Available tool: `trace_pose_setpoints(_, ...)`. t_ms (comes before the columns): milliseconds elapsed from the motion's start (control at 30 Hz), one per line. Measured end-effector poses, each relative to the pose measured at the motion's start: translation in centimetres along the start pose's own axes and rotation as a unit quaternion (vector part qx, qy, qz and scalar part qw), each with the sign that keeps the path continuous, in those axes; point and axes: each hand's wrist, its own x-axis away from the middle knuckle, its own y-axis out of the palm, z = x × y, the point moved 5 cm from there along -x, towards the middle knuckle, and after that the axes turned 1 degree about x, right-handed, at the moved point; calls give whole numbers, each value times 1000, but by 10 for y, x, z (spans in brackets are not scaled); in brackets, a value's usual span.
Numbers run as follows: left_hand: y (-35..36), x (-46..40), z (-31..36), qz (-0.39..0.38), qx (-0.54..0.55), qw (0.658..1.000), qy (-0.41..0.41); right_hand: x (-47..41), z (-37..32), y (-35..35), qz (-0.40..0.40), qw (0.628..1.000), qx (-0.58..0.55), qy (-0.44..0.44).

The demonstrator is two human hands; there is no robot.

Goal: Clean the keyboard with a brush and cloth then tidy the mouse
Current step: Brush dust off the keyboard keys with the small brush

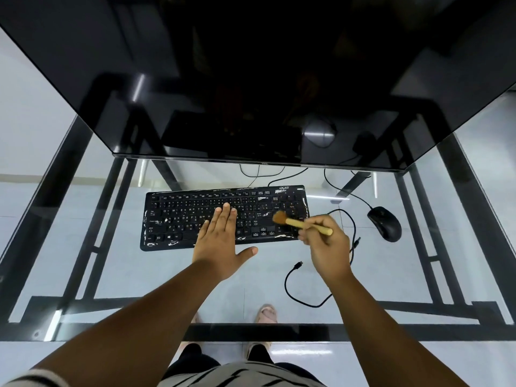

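A black keyboard [181, 216] with white specks along its edges lies on the glass desk. My left hand [220, 241] rests flat on its middle keys, fingers straight and thumb spread. My right hand [326, 241] grips a small brush with a light wooden handle [304, 223]. Its brown bristles touch the keys at the keyboard's right side. A black mouse [384, 223] sits to the right of the keyboard, its cable running back under the monitor. No cloth is in view.
A large dark monitor [251, 79] overhangs the back of the glass desk [83, 247]. A loose black cable [321, 275] loops between the keyboard and the mouse. The desk's black frame and my feet show through the glass.
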Motion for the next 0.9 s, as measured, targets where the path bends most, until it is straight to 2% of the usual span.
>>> trace_pose_setpoints(67,0,0,0,0,-4,1000,-4,3,3,-5,23,999,34,-8)
trace_pose_setpoints(133,1,-1,2,-2,-7,1000,-6,3,7,-15,60,998,1,6)
trace_pose_setpoints(200,1,-1,2,-1,-6,1000,-8,4,6,-14,28,999,-33,14)
trace_pose_setpoints(267,1,0,3,1,-7,1000,-8,5,8,-14,4,1000,-19,12)
trace_pose_setpoints(367,0,0,3,2,-6,1000,-10,3,11,-23,44,999,-8,10)
trace_pose_setpoints(467,1,1,3,2,-7,1000,-10,4,11,-24,34,999,-2,12)
trace_pose_setpoints(567,1,0,3,4,-3,1000,-9,6,9,-29,85,996,20,-12)
trace_pose_setpoints(600,1,0,2,4,-5,1000,-10,5,8,-27,85,996,-7,-14)
trace_pose_setpoints(667,1,1,2,2,-11,1000,-9,6,4,-14,34,998,-48,-19)
trace_pose_setpoints(733,1,2,-1,2,-12,1000,-9,8,-2,0,-8,999,-33,-30)
trace_pose_setpoints(800,1,3,-4,4,-11,1000,-11,8,-3,3,16,999,2,-34)
trace_pose_setpoints(900,-1,5,-9,10,-6,1000,-14,4,-3,3,48,998,-7,-29)
